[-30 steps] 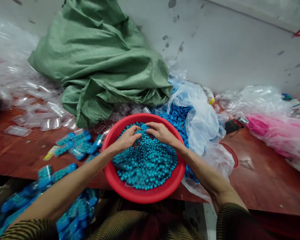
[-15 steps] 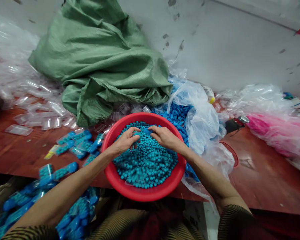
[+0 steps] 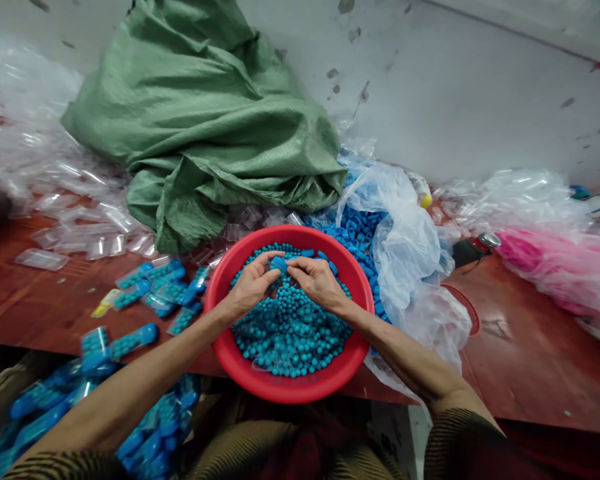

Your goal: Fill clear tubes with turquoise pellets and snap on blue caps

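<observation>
Over a red basin (image 3: 215, 347) full of small turquoise beads (image 3: 290, 333), my two hands meet fingertip to fingertip. Between them is a blue plastic cap (image 3: 279, 263), pinched by my right hand (image 3: 316, 281) between thumb and fingers. My left hand (image 3: 254, 283) is closed on a small clear plastic container, mostly hidden by the fingers, with the cap at its end. Several more blue caps (image 3: 325, 257) lie on the beads at the basin's far side. Clear plastic pieces show among the beads below my hands.
Filled, blue-capped containers (image 3: 165, 287) lie left of the basin, with more heaped below the table edge (image 3: 150, 427). Empty clear containers (image 3: 100, 233) spread at far left. A green sack (image 3: 220, 133) stands behind. Right are loose blue caps (image 3: 360, 233), a plastic bag (image 3: 405, 247) and pink bags (image 3: 545, 267).
My right hand has moved slightly left with the blue cap, closing the gap to my left hand. Several blue caps behind it have come into view.
</observation>
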Motion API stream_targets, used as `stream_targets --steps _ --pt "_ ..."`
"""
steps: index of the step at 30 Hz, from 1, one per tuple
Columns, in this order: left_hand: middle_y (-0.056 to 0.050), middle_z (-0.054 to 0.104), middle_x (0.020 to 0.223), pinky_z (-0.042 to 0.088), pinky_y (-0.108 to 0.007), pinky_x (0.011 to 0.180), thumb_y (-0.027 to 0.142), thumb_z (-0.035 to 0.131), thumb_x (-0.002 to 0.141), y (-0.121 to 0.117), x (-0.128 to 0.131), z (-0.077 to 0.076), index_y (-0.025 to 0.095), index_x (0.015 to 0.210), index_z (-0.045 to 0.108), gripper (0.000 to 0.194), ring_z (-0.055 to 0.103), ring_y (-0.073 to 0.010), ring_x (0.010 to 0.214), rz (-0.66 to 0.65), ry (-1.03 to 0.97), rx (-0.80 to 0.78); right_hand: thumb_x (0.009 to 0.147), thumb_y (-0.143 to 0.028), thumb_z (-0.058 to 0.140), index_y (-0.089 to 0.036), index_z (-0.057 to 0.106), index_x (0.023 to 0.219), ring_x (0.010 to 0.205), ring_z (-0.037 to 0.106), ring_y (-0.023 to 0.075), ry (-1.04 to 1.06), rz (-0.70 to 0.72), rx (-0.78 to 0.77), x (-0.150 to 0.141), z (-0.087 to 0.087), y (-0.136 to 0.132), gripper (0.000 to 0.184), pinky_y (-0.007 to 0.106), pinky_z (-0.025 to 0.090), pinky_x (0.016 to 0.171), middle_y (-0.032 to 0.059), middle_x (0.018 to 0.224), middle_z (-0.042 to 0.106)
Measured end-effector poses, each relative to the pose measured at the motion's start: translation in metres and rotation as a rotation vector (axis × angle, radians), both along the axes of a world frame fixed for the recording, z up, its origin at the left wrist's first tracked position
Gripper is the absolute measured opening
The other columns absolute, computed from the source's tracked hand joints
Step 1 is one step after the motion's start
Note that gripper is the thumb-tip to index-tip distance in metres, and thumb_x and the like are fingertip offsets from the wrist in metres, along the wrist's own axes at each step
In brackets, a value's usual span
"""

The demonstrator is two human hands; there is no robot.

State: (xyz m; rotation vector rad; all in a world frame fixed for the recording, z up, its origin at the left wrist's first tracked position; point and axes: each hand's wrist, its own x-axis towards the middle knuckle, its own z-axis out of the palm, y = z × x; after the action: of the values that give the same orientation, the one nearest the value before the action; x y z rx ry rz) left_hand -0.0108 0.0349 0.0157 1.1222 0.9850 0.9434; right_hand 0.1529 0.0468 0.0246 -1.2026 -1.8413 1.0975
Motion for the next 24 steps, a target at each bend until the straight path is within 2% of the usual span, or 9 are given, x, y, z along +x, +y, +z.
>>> stream_targets --steps 6,10,12,15,17,19,21,22,24 --pt "0.008 0.043 0.056 0.036 -0.019 0.038 0.034 0.061 0.074 -0.001 0.000 -0.004 0.020 0.104 0.048 0.036 0.039 -0.0059 0.040 -0.044 0.027 -0.014 0.082 -0.026 0.052 -0.015 0.067 0.081 0.056 0.049 0.0090 -0.060 0.151 0.000 0.009 -0.010 0.008 0.019 0.021 0.039 0.055 -0.0020 0.062 0.056" --pt "0.008 0.047 0.059 0.032 -0.018 0.035 0.037 0.058 0.077 0.001 -0.004 -0.004 0.021 0.106 0.045 0.036 0.046 -0.0066 0.039 -0.039 0.082 0.004 0.080 -0.024 0.054 -0.017 0.069 0.092 0.063 0.052 0.0096 -0.039 0.228 -0.026 0.020 -0.002 0.018 0.021 0.022 0.042 0.059 0.0014 0.079 0.064" --pt "0.006 0.051 0.063 0.033 -0.018 0.036 0.039 0.058 0.078 0.002 -0.005 -0.002 0.021 0.108 0.043 0.037 0.050 -0.0078 0.042 -0.067 0.101 0.015 0.077 -0.024 0.057 -0.016 0.069 0.098 0.061 0.053 0.0089 0.025 0.210 -0.131 0.022 0.003 0.023 0.025 0.022 0.044 0.058 0.0022 0.082 0.065" --pt "0.005 0.052 0.067 0.034 -0.018 0.036 0.039 0.055 0.079 0.004 -0.005 -0.001 0.021 0.108 0.042 0.036 0.053 -0.0091 0.045 -0.098 0.141 0.035 0.073 -0.024 0.061 -0.015 0.060 0.116 0.058 0.055 0.0089 0.159 0.069 -0.233 0.019 0.004 0.027 0.044 0.024 0.048 0.058 0.0021 0.083 0.065" --pt "0.005 0.051 0.067 0.033 -0.019 0.037 0.037 0.053 0.081 0.003 -0.004 0.000 0.021 0.110 0.041 0.035 0.052 -0.0088 0.044 -0.086 0.164 0.042 0.073 -0.023 0.062 -0.016 0.054 0.125 0.066 0.059 0.0115 0.169 -0.022 -0.165 0.014 0.002 0.026 0.053 0.026 0.051 0.063 0.0040 0.090 0.066" --pt "0.006 0.050 0.066 0.034 -0.020 0.038 0.035 0.054 0.081 0.002 -0.001 -0.001 0.021 0.115 0.040 0.040 0.048 -0.0081 0.042 -0.061 0.166 0.056 0.079 -0.024 0.057 -0.017 0.055 0.125 0.083 0.063 0.0162 0.065 -0.025 -0.015 0.008 0.000 0.022 0.047 0.032 0.052 0.078 0.0070 0.101 0.067" --pt "0.006 0.048 0.064 0.035 -0.021 0.039 0.034 0.055 0.081 -0.001 0.003 -0.002 0.021 0.123 0.038 0.047 0.044 -0.0080 0.041 -0.030 0.152 0.075 0.085 -0.026 0.052 -0.018 0.056 0.125 0.103 0.060 0.0207 -0.083 0.067 0.122 0.004 0.000 0.015 0.041 0.038 0.047 0.092 0.0099 0.112 0.064" --pt "0.005 0.050 0.065 0.037 -0.022 0.042 0.034 0.055 0.081 -0.002 0.004 -0.002 0.020 0.125 0.038 0.050 0.045 -0.0086 0.043 -0.018 0.137 0.083 0.086 -0.029 0.053 -0.018 0.052 0.129 0.111 0.057 0.0228 -0.149 0.129 0.173 0.003 0.001 0.010 0.045 0.039 0.044 0.096 0.0118 0.119 0.061" --pt "0.001 0.057 0.075 0.044 -0.024 0.054 0.032 0.056 0.080 -0.005 0.007 -0.003 0.019 0.127 0.041 0.052 0.052 -0.0114 0.056 0.017 0.104 0.117 0.080 -0.037 0.062 -0.016 0.035 0.141 0.122 0.049 0.0278 -0.259 0.235 0.261 0.001 0.002 0.002 0.070 0.042 0.043 0.098 0.0172 0.133 0.050"
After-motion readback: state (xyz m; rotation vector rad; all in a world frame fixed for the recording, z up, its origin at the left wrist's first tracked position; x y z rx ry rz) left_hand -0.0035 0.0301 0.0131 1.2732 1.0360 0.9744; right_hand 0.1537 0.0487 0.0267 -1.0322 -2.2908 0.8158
